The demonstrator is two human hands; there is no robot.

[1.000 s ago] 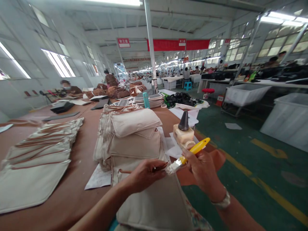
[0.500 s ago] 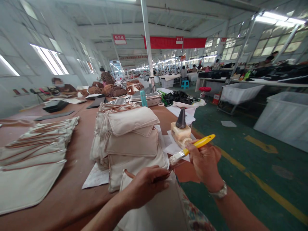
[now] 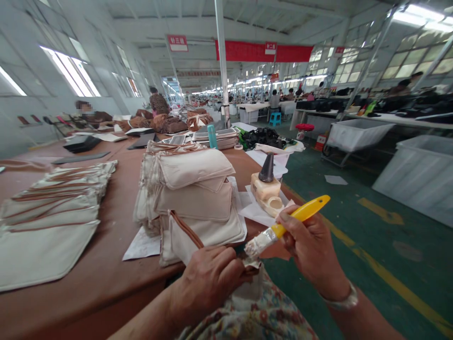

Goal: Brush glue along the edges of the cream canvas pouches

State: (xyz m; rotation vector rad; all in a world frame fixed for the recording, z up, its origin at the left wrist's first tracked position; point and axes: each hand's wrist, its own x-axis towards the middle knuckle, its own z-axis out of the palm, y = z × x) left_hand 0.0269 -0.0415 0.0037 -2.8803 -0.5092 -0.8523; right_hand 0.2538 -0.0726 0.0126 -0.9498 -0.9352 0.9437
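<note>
My left hand (image 3: 215, 278) is closed on a cream fabric piece (image 3: 182, 236) with brown edging, held over my lap. In my right hand (image 3: 311, 245) is a brush (image 3: 300, 212) with a yellow handle, pinched between thumb and fingers. Its whitish, coated bristles touch or nearly touch the edge of the piece beside my left fingers. Beyond the brush, a glue container (image 3: 265, 188) with a dark cone on top stands on white paper. A tall stack of cream pieces (image 3: 194, 203) lies just ahead of my left hand.
More cream pieces (image 3: 46, 241) lie overlapped on the brown table (image 3: 120, 208) at left. Farther back are a teal bottle (image 3: 212, 136), bundles and dark panels. White bins (image 3: 417, 174) stand on the green floor at right. Other people sit or stand in the background.
The fabric piece has been raised and turned, with one corner now up against the stack. The brush has moved down to its edge, and my left hand has turned, knuckles up.
</note>
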